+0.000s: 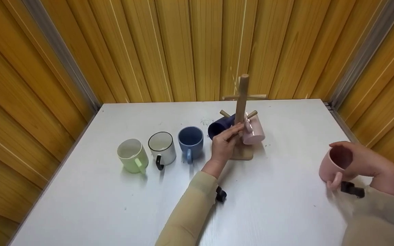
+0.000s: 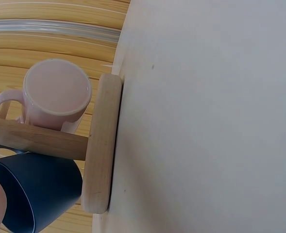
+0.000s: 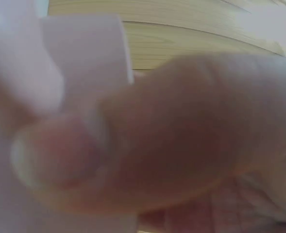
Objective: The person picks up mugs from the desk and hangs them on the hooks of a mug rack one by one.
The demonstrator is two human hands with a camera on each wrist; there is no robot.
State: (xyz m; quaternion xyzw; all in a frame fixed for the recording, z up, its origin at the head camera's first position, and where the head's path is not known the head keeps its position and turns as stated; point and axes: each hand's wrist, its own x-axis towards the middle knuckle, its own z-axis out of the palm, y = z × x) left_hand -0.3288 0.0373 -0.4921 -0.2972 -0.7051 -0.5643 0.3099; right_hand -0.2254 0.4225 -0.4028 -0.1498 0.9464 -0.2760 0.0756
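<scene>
My left hand (image 1: pixel 225 145) holds the post of a wooden mug tree (image 1: pixel 242 99), its fingertips lying against the wood; part of the grip is hidden. A dark blue mug (image 1: pixel 219 127) hangs on the tree's left side, right beside that hand. On the tree's right side hangs a pale pink mug (image 1: pixel 255 131), its base facing the camera in the left wrist view. Far to the right, my right hand (image 1: pixel 368 162) grips another pink mug (image 1: pixel 327 167) round its side and rim. The thumb (image 3: pixel 65 155) presses on this mug close up in the right wrist view.
Left of the tree, a light green mug (image 1: pixel 132 157), a white mug with a black handle (image 1: pixel 162 147) and a blue mug (image 1: pixel 191 141) stand upright in a row. They are on a white table (image 1: pixel 268 212). Wood-patterned walls (image 1: pixel 204 51) enclose its back and sides.
</scene>
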